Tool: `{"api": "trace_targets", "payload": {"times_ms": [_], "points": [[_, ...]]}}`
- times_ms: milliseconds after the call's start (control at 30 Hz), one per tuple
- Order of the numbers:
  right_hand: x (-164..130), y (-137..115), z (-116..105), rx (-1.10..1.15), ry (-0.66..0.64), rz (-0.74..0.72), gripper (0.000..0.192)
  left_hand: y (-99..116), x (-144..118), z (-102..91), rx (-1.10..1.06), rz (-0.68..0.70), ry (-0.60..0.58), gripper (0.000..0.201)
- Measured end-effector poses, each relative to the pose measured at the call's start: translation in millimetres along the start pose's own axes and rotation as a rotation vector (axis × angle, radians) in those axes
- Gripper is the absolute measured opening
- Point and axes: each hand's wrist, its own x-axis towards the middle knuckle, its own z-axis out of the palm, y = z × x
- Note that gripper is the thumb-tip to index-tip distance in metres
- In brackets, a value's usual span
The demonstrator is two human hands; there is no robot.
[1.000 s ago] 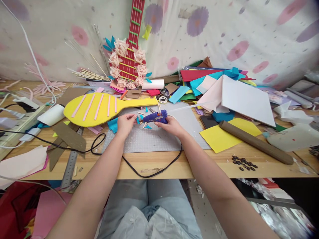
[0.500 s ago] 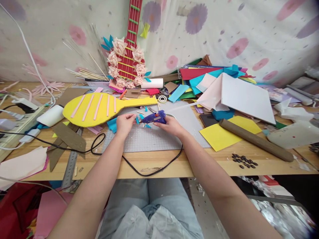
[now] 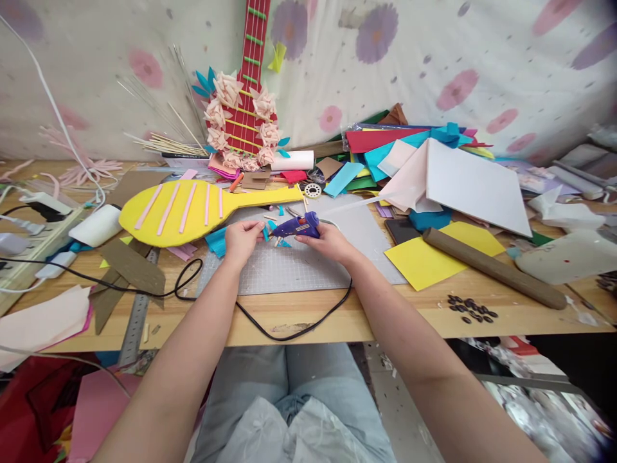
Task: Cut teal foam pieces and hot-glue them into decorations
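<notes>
Right hand (image 3: 328, 241) wraps the grip of a blue glue gun (image 3: 297, 226), fingers curled under the handle, forearm running in from lower right across the bench (image 3: 434, 315) edge. I see the gun lying nearly level, nozzle aimed left toward the other hand, a clear glue stick (image 3: 359, 204) poking out behind it up and to the right. Its black cord (image 3: 294, 331) loops back over the bench edge and off to the left.

Left hand (image 3: 243, 238) sits just left of the nozzle, palm down, thumb and fingertips pinched on a small teal scrap (image 3: 265, 233); I can't tell how firmly. Both wrists are held low over the grey cutting mat (image 3: 289, 270), and both forearms converge toward the middle of it. More teal bits and short sticks lie on the mat between and just beyond the hands.

Writing: there is a small orange-and-white label on the gun's side, too small for me to read. No other legible text.

Beyond the left hand, a yellow paddle shape (image 3: 187, 206) with pink strips lies flat. A red paper guitar (image 3: 245, 96) with pale paper flowers leans on the cloth behind. To the right sit a yellow sheet (image 3: 434, 260), a brown roll (image 3: 491, 268) and a heap of coloured paper (image 3: 409, 148).
</notes>
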Motion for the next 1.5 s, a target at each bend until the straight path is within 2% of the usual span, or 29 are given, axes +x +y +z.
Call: {"api": "trace_targets", "payload": {"times_ms": [633,1300,1500], "points": [[1,0,-1,0.010,0.068,0.021,0.039,11,-9,5.6,-0.058,-0.145,-0.068,0.010],[3,3,-3,0.021,0.122,0.062,0.040,13,-12,5.8,-0.048,-0.181,-0.113,0.017],[1,1,-4,0.045,0.084,0.031,0.038,12,-11,6.3,-0.053,-0.174,-0.106,0.015]]}}
